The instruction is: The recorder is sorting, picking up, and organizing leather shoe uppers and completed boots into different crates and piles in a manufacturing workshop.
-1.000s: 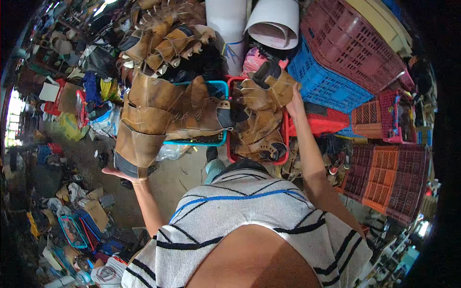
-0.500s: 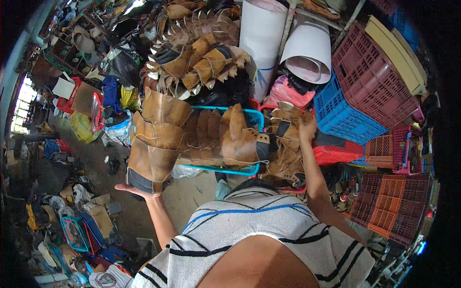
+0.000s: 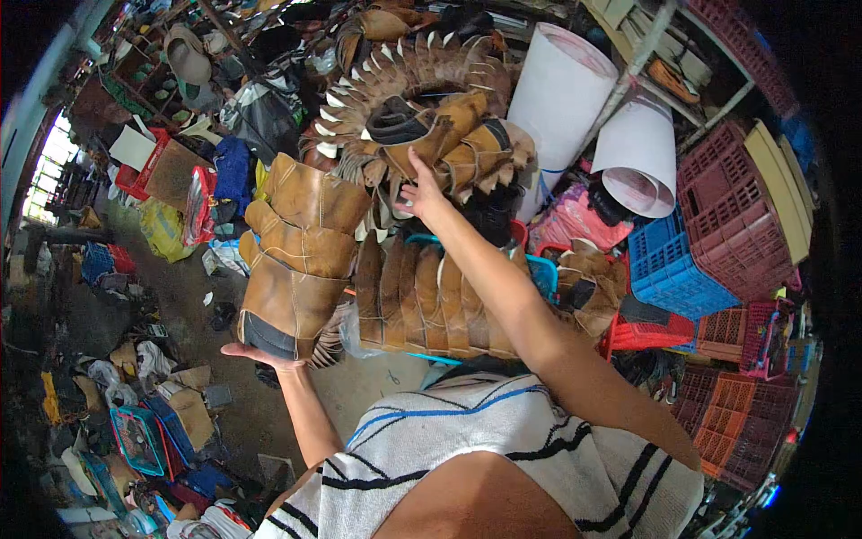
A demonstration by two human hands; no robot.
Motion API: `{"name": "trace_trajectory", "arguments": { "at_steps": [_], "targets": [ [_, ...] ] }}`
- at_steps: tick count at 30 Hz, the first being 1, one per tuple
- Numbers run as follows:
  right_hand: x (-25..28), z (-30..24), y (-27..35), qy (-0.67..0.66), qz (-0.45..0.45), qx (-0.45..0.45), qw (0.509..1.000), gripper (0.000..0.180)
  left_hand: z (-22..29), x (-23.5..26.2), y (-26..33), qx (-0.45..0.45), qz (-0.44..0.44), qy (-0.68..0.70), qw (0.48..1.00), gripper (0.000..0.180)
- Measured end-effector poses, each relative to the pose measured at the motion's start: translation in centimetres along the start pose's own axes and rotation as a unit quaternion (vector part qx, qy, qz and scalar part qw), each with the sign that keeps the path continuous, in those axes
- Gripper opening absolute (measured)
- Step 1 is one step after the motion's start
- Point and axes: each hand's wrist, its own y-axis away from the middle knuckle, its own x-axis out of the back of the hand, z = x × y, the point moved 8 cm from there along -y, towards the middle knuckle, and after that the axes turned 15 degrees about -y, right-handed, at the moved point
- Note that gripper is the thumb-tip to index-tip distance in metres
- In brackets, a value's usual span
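My left hand (image 3: pixel 269 356), palm up with fingers extended, supports the end of a bundle of brown leather boot uppers (image 3: pixel 296 296) with a dark padded collar. A row of similar leather pieces (image 3: pixel 431 301) stretches rightward from the bundle over a turquoise basket (image 3: pixel 543 274). Further away, my right hand (image 3: pixel 422 193) is open with its fingers apart. It is nearest to a pile of tan uppers with black collars (image 3: pixel 467 135), beside a fanned ring of brown leather pieces (image 3: pixel 395 76). Whether its fingertips touch the pile I cannot tell.
More uppers (image 3: pixel 588 292) lie in a red basket on the right. Behind stand white rolled sheets (image 3: pixel 566 99), a metal rack (image 3: pixel 633 67), and stacked blue (image 3: pixel 673 256) and maroon crates (image 3: pixel 741 207). Bags, boxes and scraps clutter the floor at left.
My right hand has left the uppers in the red basket and moved left and away to the far pile. My left hand stays under the bundle. The view has shifted slightly.
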Motion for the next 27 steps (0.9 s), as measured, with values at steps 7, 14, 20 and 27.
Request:
{"name": "trace_trajectory", "arguments": {
  "at_steps": [7, 14, 20, 27],
  "targets": [
    [-1.7, 0.4, -2.6, -0.103, 0.012, 0.069, 0.992, 0.087, 0.2, 1.9, -2.7, 0.013, 0.005, -0.007, 1.0, 0.121],
    [-4.8, -5.3, -0.4, -0.18, -0.121, 0.236, 0.947, 0.048, 0.4, 3.4, -4.8, 0.011, -0.001, -0.003, 1.0, 0.122],
    [-12.7, -8.7, 9.0, -0.022, -0.227, 0.314, 0.922, 0.028, 1.0, 5.7, -5.3, -0.011, 0.026, -0.022, 0.999, 0.126],
    [-17.5, -6.9, 14.3, 0.245, -0.345, 0.096, 0.901, 0.014, 1.0, 4.9, -4.7, -0.016, 0.002, -0.002, 1.0, 0.125]
  ]
}}
